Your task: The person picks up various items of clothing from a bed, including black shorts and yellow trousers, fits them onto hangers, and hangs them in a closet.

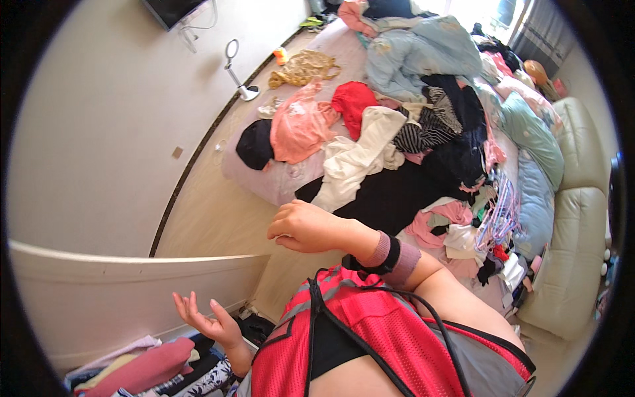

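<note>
My left hand [211,322] is at the lower left, palm up and fingers apart, with nothing in it. It is above a stack of folded clothes [149,364], which includes a dark pink piece. My right hand [305,227] is near the middle, its fingers curled in and nothing visible in them; the palm is hidden. Just beyond it, a white garment [354,166] lies across a large black cloth [392,196]. Farther off are a coral garment [300,129], a black cap-like item [255,144], a red garment [353,106] and a black-and-white striped garment [429,126].
A low white panel [139,283] stands at the left. A ring-shaped lamp [240,74] is by the wall. At the right are a bundle of plastic hangers [500,213], pillows and a beige leather sofa [578,248]. A light blue quilt [421,54] lies at the far end.
</note>
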A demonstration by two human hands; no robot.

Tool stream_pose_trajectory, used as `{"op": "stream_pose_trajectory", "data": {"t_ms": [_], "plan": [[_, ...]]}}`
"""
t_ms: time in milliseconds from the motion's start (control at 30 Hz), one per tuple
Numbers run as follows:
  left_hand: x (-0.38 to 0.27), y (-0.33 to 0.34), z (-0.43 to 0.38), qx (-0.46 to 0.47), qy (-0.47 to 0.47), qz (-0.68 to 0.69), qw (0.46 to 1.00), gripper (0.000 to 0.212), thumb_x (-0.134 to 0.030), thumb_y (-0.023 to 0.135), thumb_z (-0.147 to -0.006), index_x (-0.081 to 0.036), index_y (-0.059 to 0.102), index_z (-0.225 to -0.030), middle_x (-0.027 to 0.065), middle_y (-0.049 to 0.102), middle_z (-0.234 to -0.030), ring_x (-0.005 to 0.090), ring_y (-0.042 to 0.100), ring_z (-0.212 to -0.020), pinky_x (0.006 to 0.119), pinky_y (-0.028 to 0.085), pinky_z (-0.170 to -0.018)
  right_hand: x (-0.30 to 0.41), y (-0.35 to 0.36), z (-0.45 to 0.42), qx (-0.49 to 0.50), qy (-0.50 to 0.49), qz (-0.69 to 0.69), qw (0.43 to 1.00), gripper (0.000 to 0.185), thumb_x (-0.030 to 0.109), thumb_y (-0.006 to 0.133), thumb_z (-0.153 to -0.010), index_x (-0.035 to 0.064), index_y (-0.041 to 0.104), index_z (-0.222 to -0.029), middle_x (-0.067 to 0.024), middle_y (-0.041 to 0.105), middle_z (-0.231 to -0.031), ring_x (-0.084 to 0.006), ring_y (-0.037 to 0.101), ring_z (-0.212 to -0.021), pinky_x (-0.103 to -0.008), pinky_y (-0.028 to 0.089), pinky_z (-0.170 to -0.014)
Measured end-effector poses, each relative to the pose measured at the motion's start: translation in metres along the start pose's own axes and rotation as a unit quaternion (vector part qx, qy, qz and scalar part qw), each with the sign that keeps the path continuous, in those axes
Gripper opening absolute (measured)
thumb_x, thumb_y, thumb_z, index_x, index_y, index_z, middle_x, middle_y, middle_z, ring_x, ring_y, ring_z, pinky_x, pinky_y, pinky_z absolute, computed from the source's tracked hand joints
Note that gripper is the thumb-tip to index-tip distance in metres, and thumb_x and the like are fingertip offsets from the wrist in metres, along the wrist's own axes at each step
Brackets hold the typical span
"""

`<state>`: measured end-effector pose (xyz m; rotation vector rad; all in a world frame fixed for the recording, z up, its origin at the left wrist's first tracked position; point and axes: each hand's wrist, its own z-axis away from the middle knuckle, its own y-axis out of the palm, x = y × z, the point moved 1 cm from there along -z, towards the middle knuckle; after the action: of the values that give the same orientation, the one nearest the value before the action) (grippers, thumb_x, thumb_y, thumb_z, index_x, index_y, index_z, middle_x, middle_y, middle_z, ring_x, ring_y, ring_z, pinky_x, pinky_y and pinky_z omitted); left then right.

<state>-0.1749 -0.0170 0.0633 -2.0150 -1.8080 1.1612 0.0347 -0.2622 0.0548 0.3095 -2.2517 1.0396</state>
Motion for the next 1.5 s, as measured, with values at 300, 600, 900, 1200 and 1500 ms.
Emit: {"op": "stream_pose_trajectory", "data": {"t_ms": [300, 600, 900, 1200, 1500], "plan": [[-0.050, 0.096, -0.043, 0.154, 0.059, 0.128, 0.978, 0.042, -0.001, 0.059, -0.088, 0.000, 0.055, -0.129, 0.0228, 0.041, -0.151, 0.0371, 0.042, -0.137, 0.046, 0.038, -0.111, -0.035, -0.059, 0.072, -0.042, 0.168, 0.052, 0.984, 0.017, 0.014, 0.067, -0.084, 0.0045, 0.071, -0.098, -0.0103, 0.070, -0.090, -0.0303, 0.064, -0.091, -0.0427, 0.050, -0.082], [-0.088, 0.234, -0.079, 0.357, 0.112, 0.237, 0.897, 0.045, -0.002, 0.065, -0.083, -0.004, 0.060, -0.127, 0.0189, 0.051, -0.142, 0.0336, 0.049, -0.133, 0.044, 0.037, -0.112, -0.034, -0.101, 0.141, -0.134, 0.293, 0.093, 0.942, 0.018, 0.013, 0.071, -0.080, 0.0035, 0.070, -0.095, -0.0144, 0.069, -0.087, -0.0341, 0.065, -0.088, -0.0439, 0.051, -0.079], [-0.098, 0.467, -0.031, 0.519, 0.210, 0.267, 0.784, 0.048, -0.014, 0.073, -0.079, -0.007, 0.062, -0.126, 0.0217, 0.051, -0.139, 0.0411, 0.048, -0.127, 0.047, 0.040, -0.108, -0.018, -0.120, 0.186, -0.231, 0.476, 0.128, 0.839, 0.018, 0.009, 0.070, -0.083, 0.0024, 0.069, -0.099, -0.0143, 0.070, -0.094, -0.0340, 0.065, -0.093, -0.0429, 0.050, -0.083], [-0.120, 0.603, 0.044, 0.664, 0.254, 0.087, 0.698, 0.052, -0.014, 0.071, -0.078, -0.016, 0.063, -0.129, 0.0216, 0.043, -0.146, 0.0406, 0.043, -0.133, 0.049, 0.042, -0.108, -0.003, -0.109, 0.218, -0.233, 0.619, 0.145, 0.736, 0.021, 0.007, 0.070, -0.084, 0.0027, 0.069, -0.105, -0.0143, 0.070, -0.098, -0.0338, 0.064, -0.095, -0.0415, 0.050, -0.085], [-0.150, 0.648, 0.062, 0.758, 0.289, -0.087, 0.578, 0.066, -0.008, 0.061, -0.085, -0.033, 0.050, -0.144, 0.0213, 0.003, -0.166, 0.0416, 0.015, -0.152, 0.051, 0.041, -0.108, 0.000, -0.095, 0.216, -0.260, 0.709, 0.099, 0.648, 0.023, 0.006, 0.069, -0.084, 0.0020, 0.069, -0.107, -0.0143, 0.071, -0.099, -0.0324, 0.066, -0.094, -0.0394, 0.051, -0.084]]}}
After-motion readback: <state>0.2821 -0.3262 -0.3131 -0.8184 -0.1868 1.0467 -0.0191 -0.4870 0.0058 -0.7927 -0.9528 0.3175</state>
